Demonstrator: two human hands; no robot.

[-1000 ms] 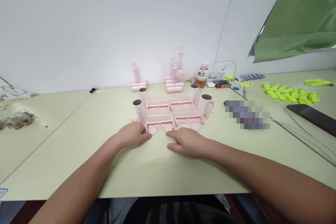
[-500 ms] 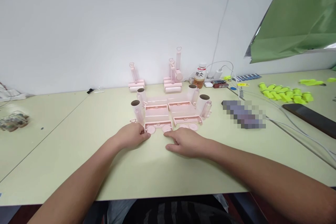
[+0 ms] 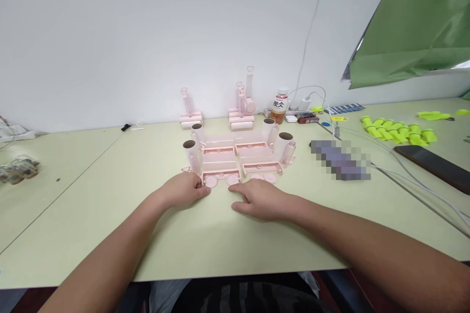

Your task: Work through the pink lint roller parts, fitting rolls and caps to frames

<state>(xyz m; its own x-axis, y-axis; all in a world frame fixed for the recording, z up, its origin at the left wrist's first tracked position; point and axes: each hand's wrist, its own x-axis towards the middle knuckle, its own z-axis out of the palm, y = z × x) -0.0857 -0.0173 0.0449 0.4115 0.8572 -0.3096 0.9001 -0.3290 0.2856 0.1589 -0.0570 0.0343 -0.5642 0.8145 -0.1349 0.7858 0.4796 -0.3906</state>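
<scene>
My left hand rests on the table at the left end of a pink roller cover. Its thumb stretches toward a round pink end cap; the other fingers curl and are partly hidden, with nothing visible held. My right hand lies to the right, its index fingertip at a second pink cap and its thumb apart below. Just beyond that hand are more pink caps and another pink cover. White paper rolls stand upright beside clear pink handles.
Assembled pink lint rollers stand along the wall, left of a drink bottle. To the right are a blurred-out phone-like object, white cables, yellow-green plastic pieces and a dark phone.
</scene>
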